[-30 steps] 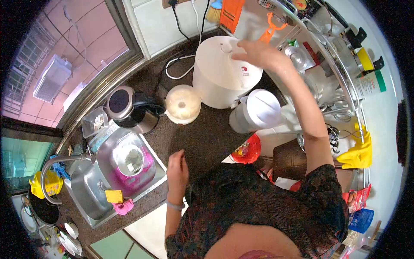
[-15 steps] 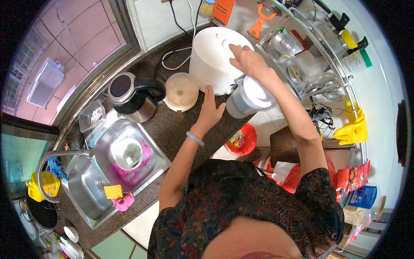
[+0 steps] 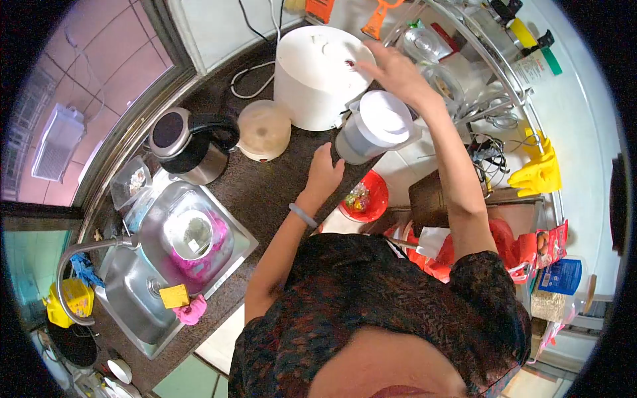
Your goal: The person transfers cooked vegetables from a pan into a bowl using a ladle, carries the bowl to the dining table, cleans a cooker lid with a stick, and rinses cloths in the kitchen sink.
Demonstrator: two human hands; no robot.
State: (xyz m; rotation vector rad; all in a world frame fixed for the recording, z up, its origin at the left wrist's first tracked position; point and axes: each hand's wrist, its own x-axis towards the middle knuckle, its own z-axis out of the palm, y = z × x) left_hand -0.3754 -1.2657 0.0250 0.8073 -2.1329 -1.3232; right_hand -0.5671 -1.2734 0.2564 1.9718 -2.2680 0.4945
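Note:
A large white drum-shaped appliance (image 3: 308, 86) stands at the counter's back corner, a small dark red spot showing on its flat top. My right hand (image 3: 401, 76) is at the right rim of that top, fingers apart and holding nothing; whether the fingertips touch it I cannot tell. In front and to the right stands a clear pitcher-like container (image 3: 358, 136) with a white lid (image 3: 385, 114). My left hand (image 3: 323, 174) hovers near the counter's front edge, just left of the container, empty, its thumb apart from the fingers.
Left of the appliance are a small round cooker (image 3: 264, 129) with a cloudy lid and a steel-and-black kettle (image 3: 189, 142). A double sink (image 3: 245, 249) holds a white pot (image 3: 192, 233). Below the counter edge sits a red bowl (image 3: 375, 199). A wire rack (image 3: 494, 50) rises on the right.
My right hand has slid from the middle of the appliance's top to its right rim. My left hand has come away from the appliance's lower front, nearer the pitcher-like container. The view has shifted slightly.

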